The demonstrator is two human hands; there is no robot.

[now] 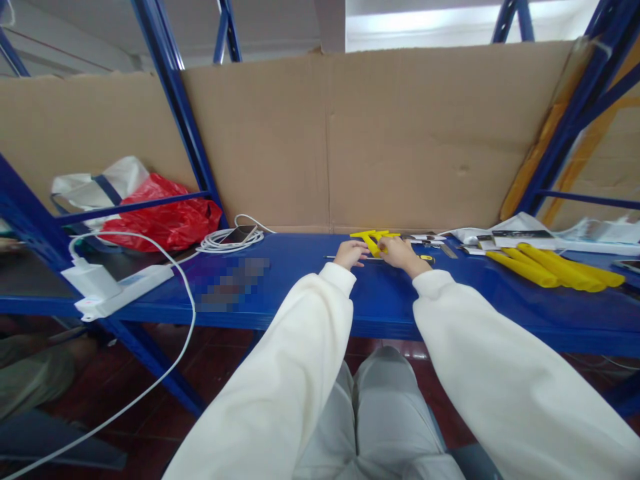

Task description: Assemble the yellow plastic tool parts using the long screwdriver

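Note:
Beyond my hands, on the blue table, is a yellow T-shaped plastic piece; its exact kind is unclear. My right hand has its fingers closed on the lower part of this piece. Just to the left, my left hand is beside it, fingers stretched toward the piece and thumb apart; whether the fingertips touch it is hard to see. A screwdriver with a yellow and black handle lies across the table, its thin shaft running behind both hands and partly hidden by them.
Several long yellow tubular pieces lie at the right beside white and black packets. Small metal parts lie right of my hands. To the left are a coiled white cable, a red plastic bag and a power strip. Cardboard walls the back.

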